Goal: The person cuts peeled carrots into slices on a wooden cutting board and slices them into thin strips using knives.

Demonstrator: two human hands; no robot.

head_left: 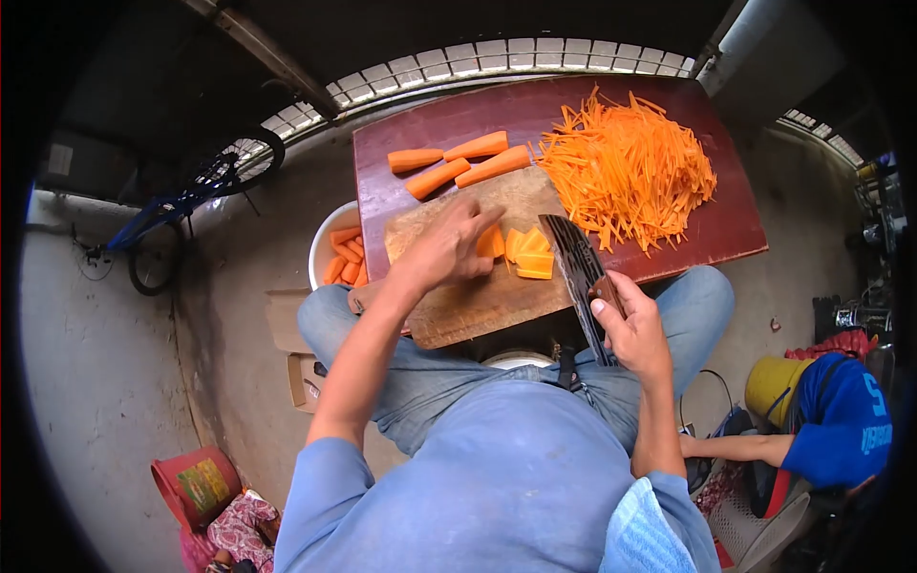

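Note:
My right hand (pixel 632 327) is wrapped round the wooden handle of a broad dark cleaver (pixel 576 272), its blade at the right edge of the wooden cutting board (pixel 478 310). On the board, my left hand (pixel 454 241) reaches in from the left, fingers bent and apart, its fingertips beside a piece of carrot (pixel 491 242). Just right of it lie several flat carrot slices (pixel 530 253). Behind the board several peeled carrot lengths (pixel 478 145) rest on the red table (pixel 382 138). A large heap of shredded carrot (pixel 630 172) stands at the back right.
A white bucket (pixel 319 250) of carrots stands left of the board. At the lower right sits another person in a blue shirt (pixel 841 420), near a yellow bucket (pixel 767 387). A red bucket (pixel 196 487) is at lower left, and a bicycle (pixel 181 205) leans farther back.

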